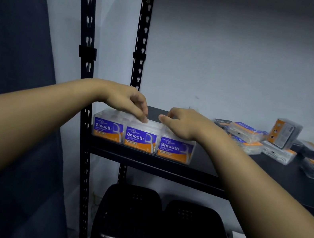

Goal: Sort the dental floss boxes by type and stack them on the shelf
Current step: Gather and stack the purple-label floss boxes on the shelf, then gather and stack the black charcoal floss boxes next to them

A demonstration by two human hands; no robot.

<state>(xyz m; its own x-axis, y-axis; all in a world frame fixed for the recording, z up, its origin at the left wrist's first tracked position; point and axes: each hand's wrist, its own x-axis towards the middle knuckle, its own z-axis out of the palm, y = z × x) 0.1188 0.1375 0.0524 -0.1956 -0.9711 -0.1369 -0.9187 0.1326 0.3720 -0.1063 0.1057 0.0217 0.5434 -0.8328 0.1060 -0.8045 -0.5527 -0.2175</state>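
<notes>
Smooth floss boxes point(141, 139) stood three in a row at the shelf point(195, 168) front edge. The left hand point(125, 100) and right hand point(182, 123) touched their tops with bent fingers, gripping nothing I could see. A hard nudge could tip one off. Unsorted boxes point(253, 140) lay well apart, right.

Black shelf point(202, 166) carries three Smooth boxes point(141, 140) and jumbled boxes point(263, 141).

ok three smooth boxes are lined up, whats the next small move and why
Probably let go and reach the right hand to the jumbled pile on the right. The three Smooth boxes already stand side by side at the shelf front; the pile looks unsorted.
</notes>
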